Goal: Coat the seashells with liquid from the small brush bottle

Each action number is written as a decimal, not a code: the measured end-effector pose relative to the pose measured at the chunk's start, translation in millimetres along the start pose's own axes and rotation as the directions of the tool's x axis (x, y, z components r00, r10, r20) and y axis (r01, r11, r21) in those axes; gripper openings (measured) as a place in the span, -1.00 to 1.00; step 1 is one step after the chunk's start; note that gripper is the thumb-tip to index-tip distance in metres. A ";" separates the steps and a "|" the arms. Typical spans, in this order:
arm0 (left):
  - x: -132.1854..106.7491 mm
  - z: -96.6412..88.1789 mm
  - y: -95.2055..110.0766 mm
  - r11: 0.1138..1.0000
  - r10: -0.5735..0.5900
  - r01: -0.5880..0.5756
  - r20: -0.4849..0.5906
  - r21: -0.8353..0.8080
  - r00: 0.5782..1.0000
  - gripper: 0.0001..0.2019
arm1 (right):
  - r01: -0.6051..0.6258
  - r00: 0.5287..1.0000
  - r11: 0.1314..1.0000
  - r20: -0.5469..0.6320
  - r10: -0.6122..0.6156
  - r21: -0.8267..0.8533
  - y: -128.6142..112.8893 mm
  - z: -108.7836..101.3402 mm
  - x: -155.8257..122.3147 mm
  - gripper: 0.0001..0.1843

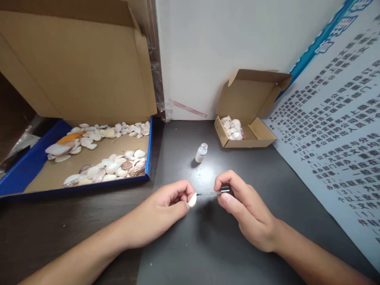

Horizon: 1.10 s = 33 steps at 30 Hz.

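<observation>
My left hand point(166, 208) pinches a small white shell point(192, 200) between thumb and fingers, low over the dark table. My right hand point(242, 206) holds a thin brush with a dark cap point(225, 190); its tip touches the shell. A small clear bottle point(201, 152), uncapped, stands upright on the table just behind the two hands.
A large open cardboard box with a blue rim point(150, 146) holds several shells at the left. A small open cardboard box point(252, 134) with a few shells sits at the back right against the white wall. A printed poster point(341, 130) leans along the right side.
</observation>
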<state>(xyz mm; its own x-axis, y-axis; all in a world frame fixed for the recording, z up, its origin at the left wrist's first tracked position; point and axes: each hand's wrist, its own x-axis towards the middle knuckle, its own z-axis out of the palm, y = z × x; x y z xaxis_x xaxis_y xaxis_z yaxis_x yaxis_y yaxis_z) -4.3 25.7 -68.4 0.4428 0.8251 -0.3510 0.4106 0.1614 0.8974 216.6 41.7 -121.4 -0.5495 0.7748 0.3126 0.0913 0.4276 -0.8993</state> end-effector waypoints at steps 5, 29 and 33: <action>0.5 1.2 1.1 1.000 0.011 -0.011 0.005 -0.010 1.000 -0.88 | 0.017 1.000 0.997 -0.011 -0.016 0.079 1.6 2.8 -1.1 -0.85; 1.6 2.0 -2.1 0.999 0.025 -0.026 0.018 0.032 1.000 -0.88 | 0.066 0.998 0.997 0.013 -0.066 -0.039 -4.6 2.5 2.8 -0.96; 0.7 1.9 -1.9 0.999 0.008 -0.009 0.023 0.032 1.000 -0.87 | 0.058 0.997 0.997 -0.041 -0.060 -0.042 -5.4 2.2 2.5 -0.96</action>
<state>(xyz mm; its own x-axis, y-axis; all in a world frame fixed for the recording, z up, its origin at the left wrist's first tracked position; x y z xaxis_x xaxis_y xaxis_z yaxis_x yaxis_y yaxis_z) -3.3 25.0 -70.9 0.4646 0.8135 -0.3497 0.4322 0.1364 0.8914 212.9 40.3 -116.5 -0.5199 0.7659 0.3783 0.0935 0.4912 -0.8660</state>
